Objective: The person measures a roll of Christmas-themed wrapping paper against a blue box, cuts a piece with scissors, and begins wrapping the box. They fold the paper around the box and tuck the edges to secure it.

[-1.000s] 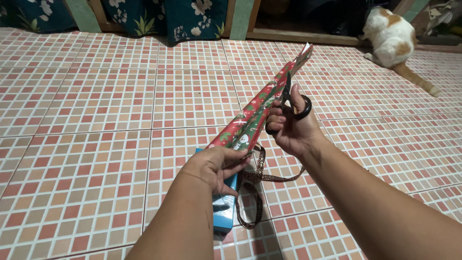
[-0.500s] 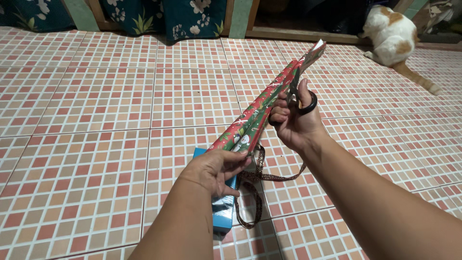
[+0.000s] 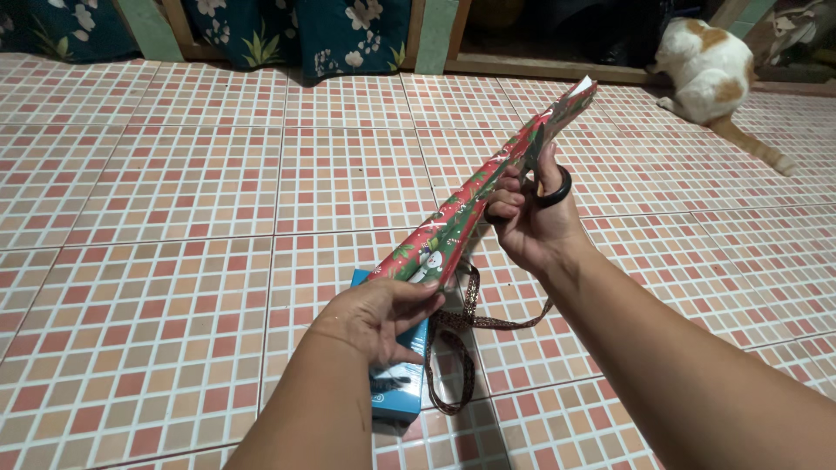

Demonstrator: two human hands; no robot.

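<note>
Compared with the moment before: left hand (image 3: pixel 376 315) lower and a little more to the left, near end of the wrapping paper (image 3: pixel 475 187) now lifted slightly above the fingers. Far tip of the paper almost at the same place, near the top of the tiled floor (image 3: pixel 174 200). Right hand (image 3: pixel 531 218) nearly unchanged, scissors (image 3: pixel 542 178) at the same spot along the paper.

Left hand gripping the near end of the paper between thumb and fingers, palm down. Right hand clenched through the black scissor handles, blades up against the paper about two thirds along its length; cannot tell whether the blades are parted or together. Paper held in the air, slanted from lower left to upper right, folded lengthwise into a long narrow strip.

Blue box (image 3: pixel 401 383) flat on the floor directly under the left hand, its far edge hidden by the hand. Dark patterned ribbon (image 3: pixel 466 326) looped on the floor just beside the box, to the right. Wide open floor to the left and ahead. White and orange cat (image 3: pixel 710 70) at the far right, well apart from the paper tip. Blue floral cushions (image 3: pixel 348 35) and a wooden frame along the far edge.

Paper glossy, red and green with small printed figures, white on the inner side at the tip. Floor of small square tiles in red, orange and white, smooth.
</note>
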